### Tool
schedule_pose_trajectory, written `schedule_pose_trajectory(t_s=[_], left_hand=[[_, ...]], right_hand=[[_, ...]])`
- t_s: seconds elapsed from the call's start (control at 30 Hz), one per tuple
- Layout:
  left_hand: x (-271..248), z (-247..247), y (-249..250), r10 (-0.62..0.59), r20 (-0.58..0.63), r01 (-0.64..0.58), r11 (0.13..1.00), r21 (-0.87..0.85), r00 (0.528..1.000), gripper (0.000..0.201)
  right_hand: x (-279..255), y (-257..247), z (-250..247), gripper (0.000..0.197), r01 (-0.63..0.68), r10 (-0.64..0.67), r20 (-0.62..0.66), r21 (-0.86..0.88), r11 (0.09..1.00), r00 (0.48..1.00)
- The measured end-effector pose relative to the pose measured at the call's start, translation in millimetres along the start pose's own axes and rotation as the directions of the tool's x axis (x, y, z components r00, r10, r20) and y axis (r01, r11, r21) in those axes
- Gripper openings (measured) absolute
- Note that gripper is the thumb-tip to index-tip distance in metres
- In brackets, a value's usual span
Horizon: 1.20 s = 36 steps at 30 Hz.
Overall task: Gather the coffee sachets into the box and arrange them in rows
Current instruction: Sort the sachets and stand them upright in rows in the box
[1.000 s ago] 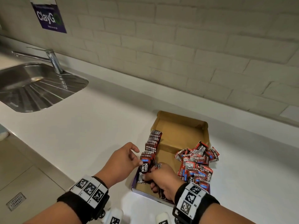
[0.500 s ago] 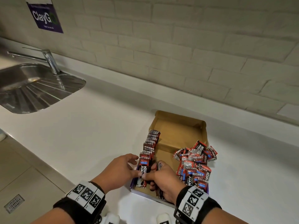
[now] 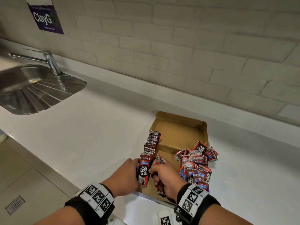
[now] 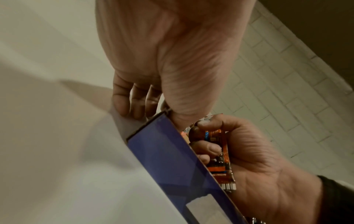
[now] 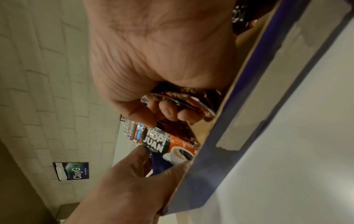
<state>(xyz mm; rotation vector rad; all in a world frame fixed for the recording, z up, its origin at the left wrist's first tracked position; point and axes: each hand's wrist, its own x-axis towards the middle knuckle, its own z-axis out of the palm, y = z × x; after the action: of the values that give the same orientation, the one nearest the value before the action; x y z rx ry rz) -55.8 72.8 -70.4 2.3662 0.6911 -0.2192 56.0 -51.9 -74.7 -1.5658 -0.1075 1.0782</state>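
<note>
Head view: we look down at a white countertop (image 3: 90, 132) that runs along a pale brick wall (image 3: 194, 46). An open cardboard box (image 3: 180, 127), brown inside and purple on its outer walls, lies on the counter close to us. Along the box's left wall, a row of sachets (image 3: 151, 146) stands on edge, packed one behind another; the front one reads "KOPI JUAN" and shows a coffee cup. On the box's right side sits a loose pile of sachets (image 3: 197, 166), jumbled at all angles, with a few of them hanging over the right wall.

Our left hand (image 3: 124, 175) is at the near left corner of the box. Its fingers are curled against the outside of the left wall, and the thumb lies against the front sachet of the row. In the left wrist view we see those fingertips (image 4: 122, 104) touching the pale top edge of the box wall.

Our right hand (image 3: 164, 176) is inside the box, just right of the row, with its fingers closed around a small bundle of sachets (image 3: 159, 159) held upright. The right wrist view shows the thumb and fingers wrapped tight around that bundle, with the thumb tip close to the row's front sachet.

Both wrists wear black bands (image 3: 90, 203) with black-and-white square markers. At far left a steel sink (image 3: 32, 88) with a tap (image 3: 48, 60) is set into the counter. A purple sign (image 3: 45, 18) reading "ClayG" hangs on the wall above it.
</note>
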Motion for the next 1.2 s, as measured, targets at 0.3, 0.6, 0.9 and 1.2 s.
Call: schedule_pose_trajectory(t_s=[0.3, 0.6, 0.9, 1.2], left_hand=[[0.9, 3.7, -3.1, 0.134, -0.055, -0.140, 0.983, -0.119, 0.989, 0.071], [6.7, 0.3, 0.0, 0.143, -0.046, -0.146, 0.985, -0.088, 0.989, 0.064], [4.1, -1.9, -2.5, 0.185, -0.036, -0.188, 0.976, -0.108, 0.982, 0.062], [8.8, 2.2, -10.4, 0.168, -0.025, -0.169, 0.980, -0.109, 0.986, 0.057]], right_hand=[[2.2, -5.7, 1.4, 0.029, 0.007, -0.001, 0.085, -0.065, 0.998, 0.996], [3.4, -4.8, -0.1, 0.035, -0.003, 0.011, 0.084, -0.093, 0.996, 0.996], [1.5, -0.7, -4.0, 0.035, -0.001, 0.003, 0.073, -0.037, 0.999, 0.997], [0.5, -1.2, -5.7, 0.035, 0.007, -0.005, 0.084, -0.019, 1.000, 0.996]])
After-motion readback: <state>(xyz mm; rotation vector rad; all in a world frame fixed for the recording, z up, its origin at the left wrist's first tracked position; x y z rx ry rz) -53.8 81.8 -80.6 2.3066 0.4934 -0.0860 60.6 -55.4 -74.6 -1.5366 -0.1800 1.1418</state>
